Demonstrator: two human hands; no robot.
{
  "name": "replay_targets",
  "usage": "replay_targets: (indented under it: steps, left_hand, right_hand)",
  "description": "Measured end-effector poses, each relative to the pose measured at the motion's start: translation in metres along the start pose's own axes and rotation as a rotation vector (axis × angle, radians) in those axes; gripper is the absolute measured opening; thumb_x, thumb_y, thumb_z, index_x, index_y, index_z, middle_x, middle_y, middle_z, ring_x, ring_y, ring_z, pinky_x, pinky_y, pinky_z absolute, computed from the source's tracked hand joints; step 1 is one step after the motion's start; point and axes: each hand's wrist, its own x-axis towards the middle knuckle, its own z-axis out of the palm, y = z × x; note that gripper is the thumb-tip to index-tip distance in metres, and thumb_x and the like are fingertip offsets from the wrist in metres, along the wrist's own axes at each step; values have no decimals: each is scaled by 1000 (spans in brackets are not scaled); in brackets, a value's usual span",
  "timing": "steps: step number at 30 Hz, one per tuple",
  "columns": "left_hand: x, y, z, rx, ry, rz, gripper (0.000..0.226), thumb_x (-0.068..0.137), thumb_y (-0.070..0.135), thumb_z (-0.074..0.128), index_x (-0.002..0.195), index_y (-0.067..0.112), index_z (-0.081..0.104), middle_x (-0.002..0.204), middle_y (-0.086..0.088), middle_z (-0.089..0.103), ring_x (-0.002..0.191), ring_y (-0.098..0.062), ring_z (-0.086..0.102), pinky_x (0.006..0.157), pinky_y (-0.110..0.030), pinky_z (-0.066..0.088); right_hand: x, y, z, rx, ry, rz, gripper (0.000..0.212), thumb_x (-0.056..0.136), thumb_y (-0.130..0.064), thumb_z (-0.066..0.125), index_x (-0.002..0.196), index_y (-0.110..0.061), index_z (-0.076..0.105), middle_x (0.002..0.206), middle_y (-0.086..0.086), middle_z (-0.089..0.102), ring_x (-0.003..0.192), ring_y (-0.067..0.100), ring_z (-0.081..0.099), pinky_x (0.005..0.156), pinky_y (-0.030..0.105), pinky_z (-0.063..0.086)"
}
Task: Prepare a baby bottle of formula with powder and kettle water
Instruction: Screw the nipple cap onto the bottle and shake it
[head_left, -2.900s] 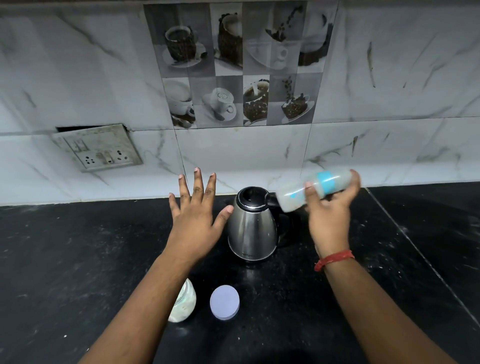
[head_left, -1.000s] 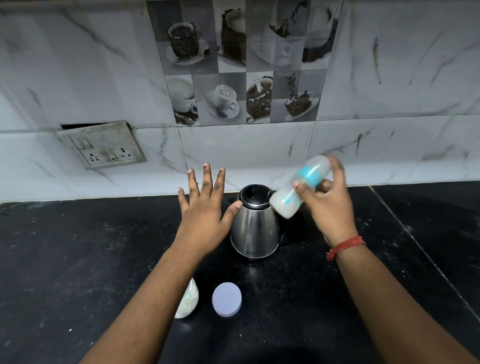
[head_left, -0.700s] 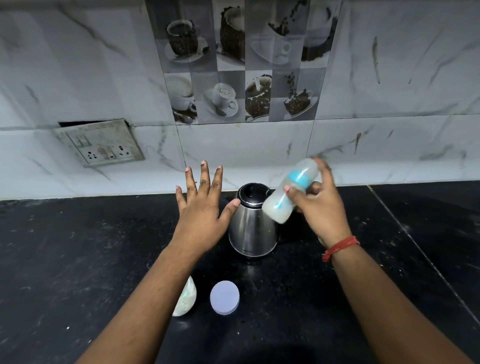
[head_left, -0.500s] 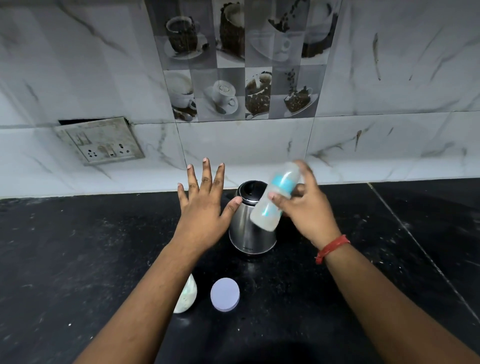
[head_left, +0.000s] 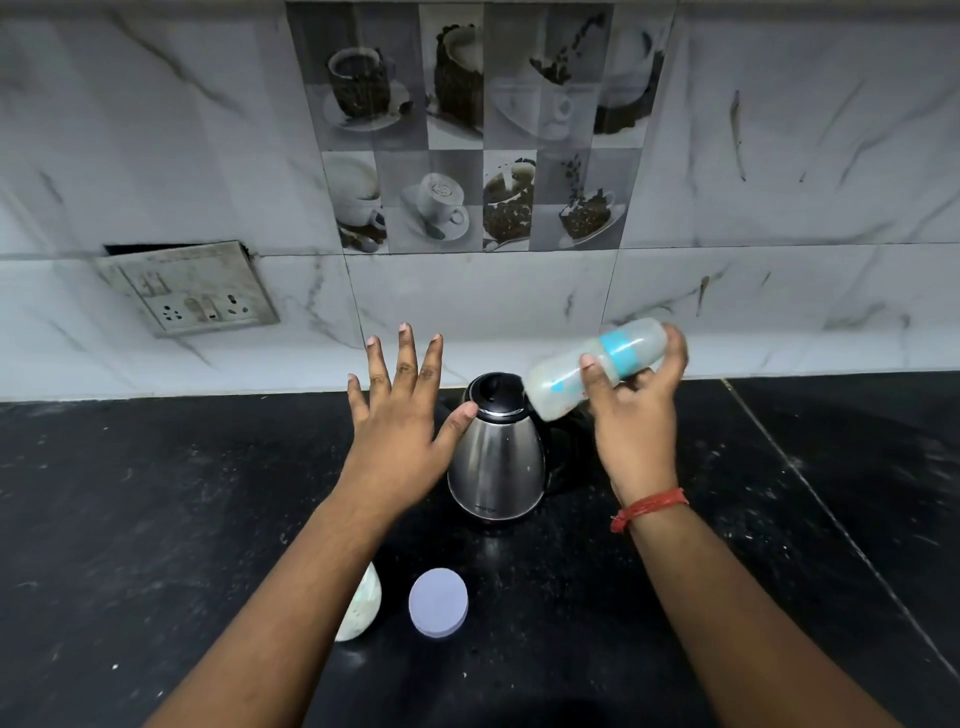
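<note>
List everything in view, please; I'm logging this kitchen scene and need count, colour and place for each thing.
kettle: one, steel with black lid, on the counter near the wall.
baby bottle: one, cloudy white with a blue band, tilted in the air above the kettle's right side.
round lid: one, pale lilac, flat on the counter in front of the kettle.
white container: one, partly hidden by the left forearm, left of the lid.
counter: one, black.
socket plate: one, grey, on the wall at left.
coffee-picture tiles: one panel, grey-brown, on the marble wall.
red wrist thread: one.
left hand: spread open beside the kettle.
right hand: grips the bottle.
</note>
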Motion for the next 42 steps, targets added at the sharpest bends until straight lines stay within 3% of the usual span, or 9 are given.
replay_targets:
  steps: [3, 8, 11, 15, 24, 28, 33, 37, 42]
  left_hand:
    - [2, 0, -1, -2, 11, 0, 84, 92, 74, 17, 162, 36, -10, 167, 6, -32, 152, -25, -35, 125, -59, -12]
    - [2, 2, -1, -15, 12, 1, 83, 94, 72, 20, 162, 36, -10, 167, 6, -31, 152, -24, -36, 125, -59, -13]
    - [3, 3, 0, -11, 15, 13, 83, 94, 72, 21, 162, 36, -10, 168, 6, -31, 152, -24, -35, 125, -59, -12]
    - [4, 5, -2, -13, 16, 7, 83, 94, 72, 21, 162, 36, -11, 167, 6, -32, 152, -24, -36, 124, -58, -13]
    - [2, 8, -2, -20, 5, 13, 85, 92, 74, 18, 162, 35, -11, 167, 6, -31, 152, -24, -36, 125, -58, -12]
    - [3, 7, -3, -20, 16, 11, 83, 94, 71, 22, 162, 35, -9, 168, 5, -29, 153, -25, -34, 125, -60, -10]
    - [1, 7, -4, -34, 5, 1, 86, 91, 75, 17, 162, 35, -11, 167, 5, -31, 152, -24, -35, 125, -58, -12]
    - [2, 6, -2, -39, 5, -2, 89, 87, 77, 13, 163, 34, -9, 168, 5, -30, 153, -25, -34, 126, -60, -10]
    - [1, 7, -3, -43, -9, -8, 87, 91, 74, 18, 162, 34, -10, 167, 6, -31, 152, -24, -35, 126, -58, -12]
  right_hand:
    - [5, -3, -6, -297, -227, 22, 73, 81, -31, 83, 133, -55, 37, 101, -3, 70, 92, 17, 73, 87, 44, 60]
    - [9, -11, -9, -64, 33, -30, 75, 88, -23, 77, 144, -40, 30, 108, -1, 69, 90, 12, 74, 86, 46, 61]
    - [7, -3, -10, -304, -280, 36, 76, 79, -31, 84, 134, -56, 38, 96, 0, 73, 85, 15, 75, 85, 49, 61]
    - [10, -11, -20, -4, 48, 22, 68, 88, -25, 77, 136, -45, 34, 107, 2, 71, 91, 15, 75, 81, 42, 62]
    - [6, -10, -21, 63, 81, -3, 69, 91, -16, 74, 139, -42, 31, 113, 9, 69, 89, 11, 74, 78, 35, 61]
    - [8, -8, -21, -156, -228, 102, 74, 86, -18, 79, 141, -45, 38, 106, 9, 71, 94, 22, 74, 80, 42, 62]
    - [13, -16, -26, 82, 121, 44, 66, 92, -17, 73, 135, -44, 31, 115, 7, 69, 92, 13, 74, 78, 34, 62]
    - [6, -8, -19, -124, -255, 167, 69, 86, -17, 79, 135, -46, 40, 106, 13, 72, 89, 21, 74, 72, 37, 62]
    - [10, -13, -20, 5, 97, 72, 70, 90, -22, 76, 142, -38, 32, 109, 8, 71, 88, 16, 74, 76, 40, 63]
